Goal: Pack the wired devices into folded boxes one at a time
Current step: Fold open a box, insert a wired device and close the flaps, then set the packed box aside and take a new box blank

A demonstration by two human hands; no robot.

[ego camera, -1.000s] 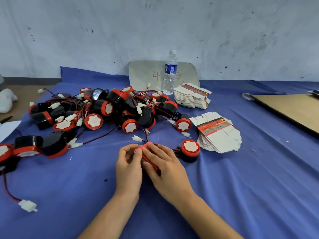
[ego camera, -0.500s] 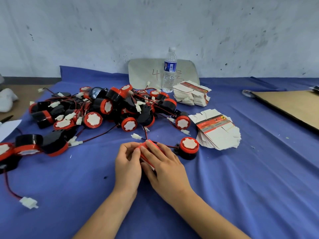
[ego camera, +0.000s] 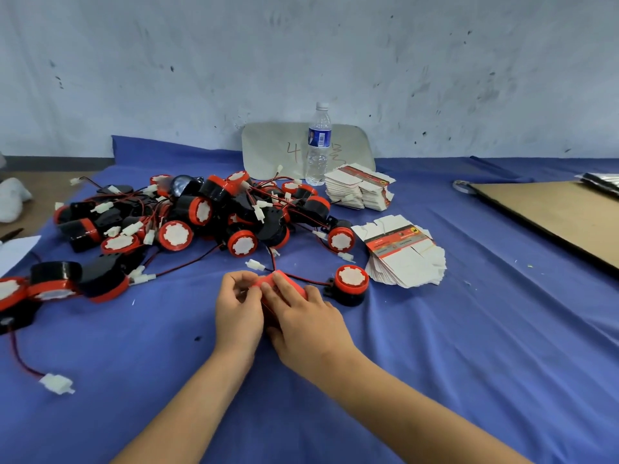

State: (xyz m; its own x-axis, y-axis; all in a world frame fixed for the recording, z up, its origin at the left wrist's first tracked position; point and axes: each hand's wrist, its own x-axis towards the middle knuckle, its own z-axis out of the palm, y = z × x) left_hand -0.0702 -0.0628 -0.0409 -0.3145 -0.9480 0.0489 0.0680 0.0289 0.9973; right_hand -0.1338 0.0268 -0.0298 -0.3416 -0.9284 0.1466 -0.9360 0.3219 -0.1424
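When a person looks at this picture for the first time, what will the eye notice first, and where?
First, the tangled pile of red-and-black wired devices on the blue cloth, left of centre. Next, in the middle foreground, the left hand and right hand grip a small red box together. A stack of flat boxes lies to the right.

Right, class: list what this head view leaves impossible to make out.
- Red box: mostly hidden, head view, by the left hand and right hand; open or closed unknown.
- Print on flat box stack: too small.
- Writing on grey board: partly hidden by bottle.
- Device: cut by left edge.
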